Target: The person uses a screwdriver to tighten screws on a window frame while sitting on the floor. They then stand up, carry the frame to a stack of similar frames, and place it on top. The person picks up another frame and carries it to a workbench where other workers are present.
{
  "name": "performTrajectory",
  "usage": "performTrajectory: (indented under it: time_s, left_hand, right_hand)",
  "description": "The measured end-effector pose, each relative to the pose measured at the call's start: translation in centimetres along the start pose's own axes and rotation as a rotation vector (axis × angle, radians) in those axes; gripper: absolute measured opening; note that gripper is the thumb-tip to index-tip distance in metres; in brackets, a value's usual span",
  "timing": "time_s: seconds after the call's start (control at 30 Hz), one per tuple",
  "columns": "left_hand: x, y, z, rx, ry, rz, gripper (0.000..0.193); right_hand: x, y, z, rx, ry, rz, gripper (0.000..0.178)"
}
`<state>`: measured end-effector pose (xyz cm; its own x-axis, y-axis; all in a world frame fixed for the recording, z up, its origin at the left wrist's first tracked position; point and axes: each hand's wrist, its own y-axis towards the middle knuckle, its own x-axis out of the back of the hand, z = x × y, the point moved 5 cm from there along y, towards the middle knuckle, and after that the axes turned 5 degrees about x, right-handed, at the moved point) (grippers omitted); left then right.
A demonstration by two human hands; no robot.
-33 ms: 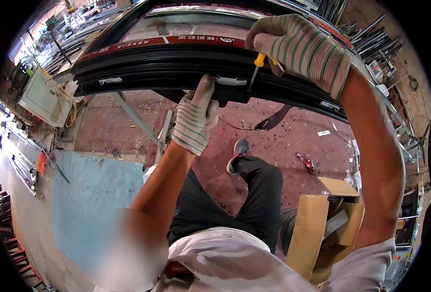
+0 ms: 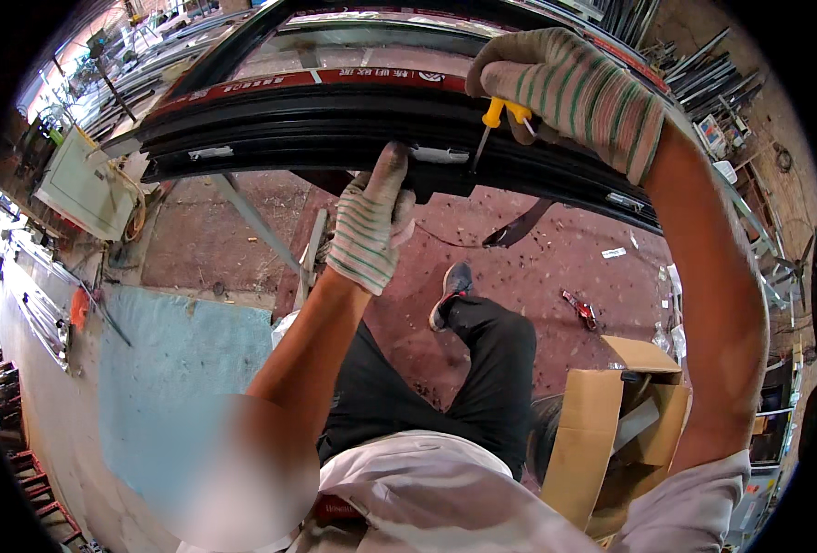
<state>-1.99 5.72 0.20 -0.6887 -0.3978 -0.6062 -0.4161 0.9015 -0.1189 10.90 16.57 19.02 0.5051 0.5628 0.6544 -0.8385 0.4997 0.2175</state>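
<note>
"What's it made of?"
"A black, grooved frame bar (image 2: 288, 138), running crosswise before the person, with a narrow pale strip (image 2: 440, 155) set in it."
"And the fingers?"
"Both striped-knit gloved. Left hand (image 2: 369, 217): thumb pressed on the bar beside the strip, fingers curled underneath. Right hand (image 2: 579, 97): clenched around a yellow-handled screwdriver (image 2: 493, 113), thin shaft reaching the bar."

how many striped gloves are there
2: one on the left hand, touching the black frame; one on the right hand, holding the yellow-handled tool.
</note>
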Motion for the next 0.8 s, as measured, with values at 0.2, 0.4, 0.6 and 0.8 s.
performTrajectory:
  time_s: [0.2, 0.4, 0.6, 0.8]
  left_hand:
    - [-0.3, 0.4, 0.6, -0.021, -0.062, 0.066, 0.038]
    - [0.4, 0.2, 0.5, -0.028, -0.053, 0.031, 0.040]
    - [0.3, 0.5, 0.5, -0.054, -0.008, 0.011, 0.039]
    - [0.2, 0.2, 0.3, -0.032, -0.039, -0.001, 0.038]
  right_hand:
    - [0.9, -1.4, 0.7, -0.038, 0.204, 0.191, 0.045]
    - [0.6, -1.6, -0.1, -0.028, 0.262, 0.183, 0.049]
    - [1.0, -0.4, 0.4, 0.247, -0.347, -0.069, 0.055]
    - [0.5, 0.7, -0.3, 0.127, -0.233, -0.117, 0.026]
